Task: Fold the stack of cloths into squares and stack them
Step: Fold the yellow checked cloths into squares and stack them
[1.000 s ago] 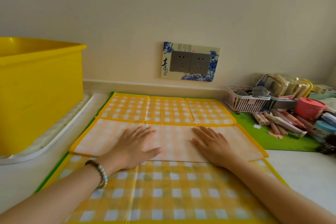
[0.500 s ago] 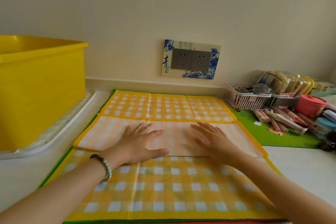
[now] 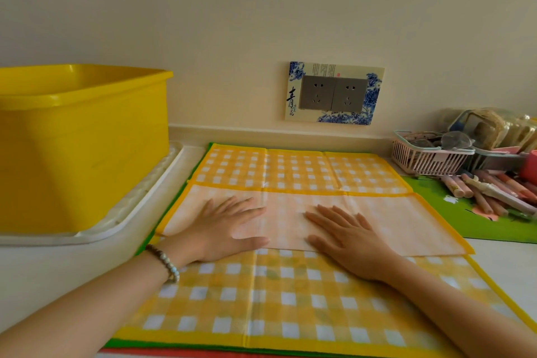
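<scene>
At the bottom edge of the frame, thin green (image 3: pixel 174 343) and red (image 3: pixel 174 353) cloth edges showed under a yellow checked cloth (image 3: pixel 290 299) spread flat over the lower centre of the counter. Across its middle lay a paler band (image 3: pixel 401 221), yellow-bordered at its far edge and ends. Both hands pressed on this band, palms down, fingers straight and slightly spread, gripping nothing. The left hand (image 3: pixel 223 229), with a bead bracelet (image 3: pixel 164 261) at the wrist, lay left of centre; the right hand (image 3: pixel 348 238) lay right of centre, apart from it. Beyond the band, more checked cloth reached nearly to the wall. At the left a yellow tub (image 3: pixel 81 148) stood on a white tray (image 3: pixel 139 206). At the right, pens (image 3: pixel 494 192) lay on a green mat (image 3: pixel 479 224) before a pink basket (image 3: pixel 427 158). A double socket (image 3: pixel 334 93) sat on the wall at upper centre.
</scene>
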Action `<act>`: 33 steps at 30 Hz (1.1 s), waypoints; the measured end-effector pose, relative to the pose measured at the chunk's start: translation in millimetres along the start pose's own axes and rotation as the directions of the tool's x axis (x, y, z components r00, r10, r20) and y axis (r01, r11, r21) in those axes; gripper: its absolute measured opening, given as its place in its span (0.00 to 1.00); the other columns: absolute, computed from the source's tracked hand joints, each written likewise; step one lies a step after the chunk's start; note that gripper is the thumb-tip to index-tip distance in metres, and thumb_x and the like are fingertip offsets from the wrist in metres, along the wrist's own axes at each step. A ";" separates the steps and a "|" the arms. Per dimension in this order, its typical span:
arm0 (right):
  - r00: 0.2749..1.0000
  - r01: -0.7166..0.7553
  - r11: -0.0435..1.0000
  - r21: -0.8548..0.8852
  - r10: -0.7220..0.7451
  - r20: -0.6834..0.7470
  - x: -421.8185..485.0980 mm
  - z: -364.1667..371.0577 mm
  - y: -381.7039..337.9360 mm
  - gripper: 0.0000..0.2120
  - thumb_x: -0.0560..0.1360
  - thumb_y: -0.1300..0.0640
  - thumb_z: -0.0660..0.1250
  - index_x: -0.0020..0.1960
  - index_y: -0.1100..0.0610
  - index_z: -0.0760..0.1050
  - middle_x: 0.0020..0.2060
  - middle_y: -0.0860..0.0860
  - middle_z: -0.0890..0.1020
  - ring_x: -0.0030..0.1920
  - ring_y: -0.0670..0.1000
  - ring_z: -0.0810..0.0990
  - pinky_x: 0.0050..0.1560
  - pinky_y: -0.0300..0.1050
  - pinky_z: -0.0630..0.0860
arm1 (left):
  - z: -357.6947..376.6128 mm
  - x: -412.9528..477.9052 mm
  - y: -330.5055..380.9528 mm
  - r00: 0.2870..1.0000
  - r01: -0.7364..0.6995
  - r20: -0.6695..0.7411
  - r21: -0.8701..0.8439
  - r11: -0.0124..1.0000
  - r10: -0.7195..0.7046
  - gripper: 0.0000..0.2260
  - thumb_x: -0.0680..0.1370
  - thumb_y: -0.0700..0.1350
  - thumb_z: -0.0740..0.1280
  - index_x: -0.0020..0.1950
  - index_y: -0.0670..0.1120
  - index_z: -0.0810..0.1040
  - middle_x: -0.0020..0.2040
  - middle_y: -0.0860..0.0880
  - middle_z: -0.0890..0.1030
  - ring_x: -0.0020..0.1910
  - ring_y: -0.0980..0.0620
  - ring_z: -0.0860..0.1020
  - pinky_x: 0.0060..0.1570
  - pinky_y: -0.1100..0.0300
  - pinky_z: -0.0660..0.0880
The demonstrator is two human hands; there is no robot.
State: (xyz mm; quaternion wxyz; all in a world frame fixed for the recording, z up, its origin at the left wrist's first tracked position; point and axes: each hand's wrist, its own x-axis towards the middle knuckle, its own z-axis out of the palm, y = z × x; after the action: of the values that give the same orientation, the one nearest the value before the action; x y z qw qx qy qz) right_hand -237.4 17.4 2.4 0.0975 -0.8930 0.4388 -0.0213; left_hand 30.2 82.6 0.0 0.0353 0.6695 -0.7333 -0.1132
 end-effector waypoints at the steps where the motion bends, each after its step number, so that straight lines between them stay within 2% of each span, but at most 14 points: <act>1: 1.000 0.000 1.000 -0.002 0.000 -0.003 0.3 0.2 0.3 0.33 0.68 0.28 0.38 0.72 0.32 0.44 0.75 0.37 0.46 0.76 0.43 0.42 0.75 0.51 0.39 | -1.6 -4.9 -8.1 1.000 0.007 -0.005 0.000 1.000 -0.007 0.39 0.63 0.79 0.43 0.73 0.69 0.47 0.76 0.63 0.42 0.75 0.58 0.37 0.72 0.46 0.35; 4: 1.000 -0.001 1.000 -0.016 0.001 -0.003 1.5 1.0 0.5 0.31 0.70 0.29 0.39 0.72 0.32 0.44 0.75 0.37 0.46 0.76 0.43 0.42 0.75 0.51 0.40 | -4.5 -17.1 -30.2 0.999 0.046 -0.029 -0.004 0.999 -0.046 0.41 0.59 0.81 0.40 0.72 0.70 0.46 0.76 0.64 0.42 0.75 0.58 0.38 0.73 0.49 0.37; 7: 1.000 -0.007 1.000 -0.017 0.007 0.008 2.3 0.7 0.7 0.28 0.73 0.31 0.42 0.72 0.32 0.44 0.75 0.37 0.47 0.76 0.44 0.42 0.75 0.52 0.40 | -7.0 -20.6 -36.4 0.998 0.062 -0.001 -0.041 0.997 -0.062 0.43 0.58 0.82 0.41 0.72 0.71 0.46 0.76 0.62 0.42 0.75 0.57 0.38 0.72 0.51 0.37; 10: 1.000 -0.005 1.000 0.000 0.005 0.013 2.2 0.3 1.3 0.27 0.75 0.33 0.45 0.73 0.33 0.46 0.76 0.38 0.48 0.76 0.44 0.43 0.75 0.52 0.40 | -14.1 -20.9 -22.9 0.999 0.043 0.004 -0.153 0.987 -0.042 0.41 0.62 0.79 0.52 0.73 0.68 0.51 0.76 0.62 0.47 0.76 0.58 0.41 0.73 0.52 0.40; 12: 1.000 0.001 1.000 0.022 -0.002 0.022 3.2 -1.4 1.9 0.28 0.75 0.33 0.46 0.74 0.35 0.48 0.76 0.38 0.49 0.76 0.44 0.44 0.75 0.53 0.40 | -18.2 -22.4 -6.4 0.998 -0.042 -0.056 -0.201 0.979 0.031 0.35 0.68 0.71 0.62 0.73 0.64 0.58 0.75 0.63 0.53 0.75 0.60 0.47 0.73 0.58 0.46; 15: 0.999 0.045 0.993 0.105 -0.045 -0.004 0.5 -9.2 2.4 0.30 0.73 0.32 0.52 0.73 0.38 0.55 0.75 0.39 0.56 0.75 0.44 0.51 0.75 0.50 0.46 | -17.3 -21.2 8.5 0.989 -0.133 -0.092 -0.215 0.967 0.115 0.27 0.71 0.64 0.67 0.69 0.63 0.67 0.70 0.64 0.62 0.70 0.65 0.55 0.68 0.64 0.53; 17: 0.996 0.091 0.977 0.190 -0.086 -0.034 -6.1 -15.7 3.5 0.30 0.72 0.34 0.57 0.72 0.39 0.60 0.72 0.38 0.61 0.72 0.42 0.60 0.73 0.43 0.55 | -17.5 -19.8 11.8 0.984 -0.154 -0.115 -0.156 0.976 0.137 0.23 0.72 0.63 0.66 0.66 0.62 0.71 0.67 0.63 0.67 0.68 0.64 0.60 0.66 0.66 0.57; 19: 0.992 0.130 0.972 0.194 -0.125 -0.034 -14.4 -18.9 6.2 0.27 0.72 0.36 0.60 0.70 0.38 0.63 0.69 0.35 0.64 0.68 0.39 0.64 0.68 0.35 0.60 | -20.4 -19.3 11.8 0.978 -0.161 -0.146 -0.058 0.985 0.152 0.21 0.73 0.63 0.64 0.65 0.60 0.73 0.65 0.62 0.71 0.66 0.62 0.66 0.65 0.65 0.62; 22: 0.987 0.161 0.982 0.102 -0.157 -0.048 -22.5 -18.8 15.5 0.24 0.73 0.36 0.59 0.68 0.38 0.67 0.67 0.34 0.67 0.67 0.37 0.66 0.69 0.35 0.62 | -24.2 -20.9 13.1 0.956 -0.215 -0.160 0.179 0.960 0.244 0.19 0.77 0.62 0.58 0.62 0.54 0.77 0.61 0.58 0.78 0.59 0.58 0.75 0.59 0.62 0.70; 24: 0.985 0.162 0.983 0.088 -0.156 -0.069 -26.4 -18.4 22.7 0.22 0.74 0.38 0.60 0.67 0.40 0.68 0.66 0.35 0.69 0.67 0.38 0.68 0.68 0.33 0.62 | -25.0 -23.0 13.8 0.938 -0.245 -0.172 0.283 0.927 0.301 0.23 0.78 0.60 0.50 0.58 0.51 0.79 0.55 0.53 0.82 0.52 0.54 0.79 0.53 0.57 0.74; 27: 0.987 0.136 0.988 0.069 -0.129 -0.097 -32.0 -21.5 30.6 0.19 0.76 0.43 0.61 0.67 0.41 0.69 0.65 0.37 0.72 0.66 0.40 0.70 0.65 0.31 0.62 | -25.8 -26.7 14.2 0.947 -0.208 -0.186 0.266 0.941 0.262 0.18 0.82 0.55 0.52 0.65 0.53 0.76 0.59 0.54 0.80 0.56 0.53 0.78 0.55 0.57 0.73; 29: 0.989 0.109 0.994 0.031 -0.105 -0.106 -35.0 -23.7 36.4 0.18 0.78 0.47 0.61 0.68 0.43 0.70 0.65 0.39 0.73 0.65 0.43 0.72 0.65 0.34 0.64 | -27.2 -29.4 14.5 0.957 -0.161 -0.201 0.222 0.962 0.207 0.17 0.82 0.53 0.53 0.67 0.54 0.74 0.62 0.54 0.79 0.57 0.53 0.78 0.55 0.60 0.71; 31: 0.986 0.094 0.995 0.014 -0.092 -0.139 -37.5 -26.3 42.1 0.16 0.79 0.51 0.60 0.67 0.46 0.72 0.63 0.42 0.76 0.63 0.45 0.74 0.62 0.37 0.68 | -27.1 -31.1 12.4 0.957 -0.146 -0.221 0.180 0.973 0.185 0.16 0.82 0.54 0.53 0.62 0.55 0.77 0.56 0.54 0.82 0.52 0.53 0.79 0.51 0.61 0.72; 33: 0.982 0.075 0.994 0.074 -0.061 -0.177 -40.5 -31.2 44.5 0.14 0.79 0.53 0.61 0.63 0.48 0.76 0.58 0.43 0.80 0.58 0.45 0.78 0.55 0.33 0.71 | -28.8 -32.5 10.4 0.957 -0.140 -0.240 0.103 0.985 0.161 0.15 0.81 0.55 0.54 0.52 0.53 0.79 0.46 0.54 0.83 0.45 0.54 0.78 0.47 0.59 0.73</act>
State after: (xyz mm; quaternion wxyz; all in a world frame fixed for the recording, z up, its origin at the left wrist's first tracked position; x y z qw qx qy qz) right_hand -300.9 17.9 26.3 0.0939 -0.8975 0.4138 -0.1202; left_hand 29.2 112.2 33.5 0.1065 0.6215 -0.7761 0.0052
